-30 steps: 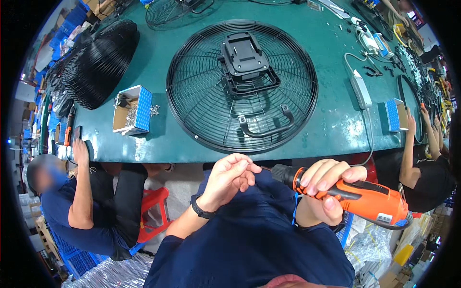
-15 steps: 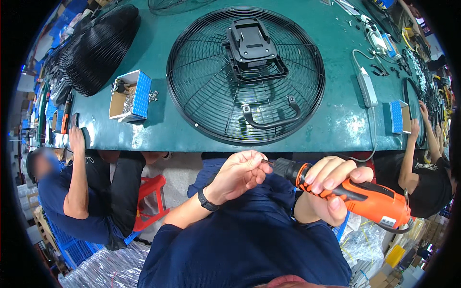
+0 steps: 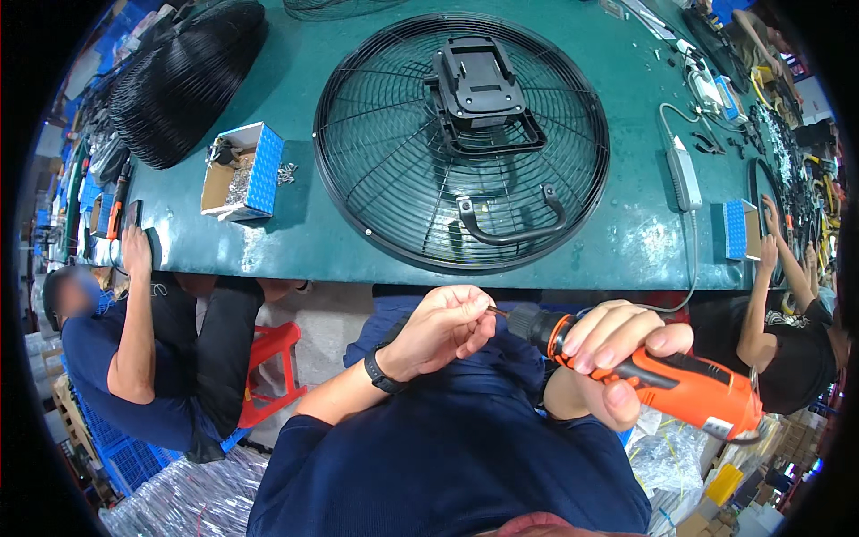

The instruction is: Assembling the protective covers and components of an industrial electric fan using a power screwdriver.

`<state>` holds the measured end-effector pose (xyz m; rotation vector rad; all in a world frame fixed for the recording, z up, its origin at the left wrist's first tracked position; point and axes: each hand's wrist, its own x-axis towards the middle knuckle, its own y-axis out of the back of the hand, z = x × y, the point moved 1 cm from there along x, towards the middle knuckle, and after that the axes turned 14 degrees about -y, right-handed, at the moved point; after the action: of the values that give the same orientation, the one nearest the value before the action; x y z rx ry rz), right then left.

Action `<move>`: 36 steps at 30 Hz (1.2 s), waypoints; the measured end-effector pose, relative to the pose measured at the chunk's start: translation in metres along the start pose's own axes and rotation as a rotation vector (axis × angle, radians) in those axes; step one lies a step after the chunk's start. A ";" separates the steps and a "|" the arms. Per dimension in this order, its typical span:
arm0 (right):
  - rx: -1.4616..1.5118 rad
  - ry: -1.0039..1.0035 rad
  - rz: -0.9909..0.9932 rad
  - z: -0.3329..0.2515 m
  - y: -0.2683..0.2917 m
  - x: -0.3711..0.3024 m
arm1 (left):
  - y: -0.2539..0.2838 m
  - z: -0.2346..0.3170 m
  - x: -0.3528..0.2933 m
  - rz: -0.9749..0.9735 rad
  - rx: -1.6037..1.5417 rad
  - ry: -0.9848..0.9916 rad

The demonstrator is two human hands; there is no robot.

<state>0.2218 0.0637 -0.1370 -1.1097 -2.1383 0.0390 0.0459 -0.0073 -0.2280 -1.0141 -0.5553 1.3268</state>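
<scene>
My right hand (image 3: 617,353) is wrapped round an orange and black electric screwdriver (image 3: 693,394), held nearly level in front of my chest. Its black nose points left, and a thin dark bit (image 3: 499,311) sticks out of it. At the bit's end, the thumb and forefinger of my left hand (image 3: 443,331) are pinched together; whether a small screw sits between them is hidden. Beyond my hands, a round black wire fan guard (image 3: 385,192) lies on the green table (image 3: 626,259). A black motor housing or bracket (image 3: 480,80) and a curved black handle (image 3: 514,234) are on the guard.
A blue and white box of screws (image 3: 259,174) stands left of the guard, near stacked black wire guards (image 3: 188,85). To the right are a white power adapter (image 3: 684,179) with its cable and another small box (image 3: 735,230). Co-workers sit on both sides; a red stool (image 3: 273,367) is at left.
The screwdriver's nose has come slightly left and down, with my left fingers still at the bit. The whole view has shifted a little.
</scene>
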 end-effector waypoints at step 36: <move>0.139 0.071 0.345 -0.011 0.017 -0.002 | -0.009 0.045 0.005 0.143 0.044 -0.109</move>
<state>0.2414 0.0702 -0.1357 -1.3615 -1.8313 0.2982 0.0141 0.0110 -0.1993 -0.9643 -0.5410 1.5212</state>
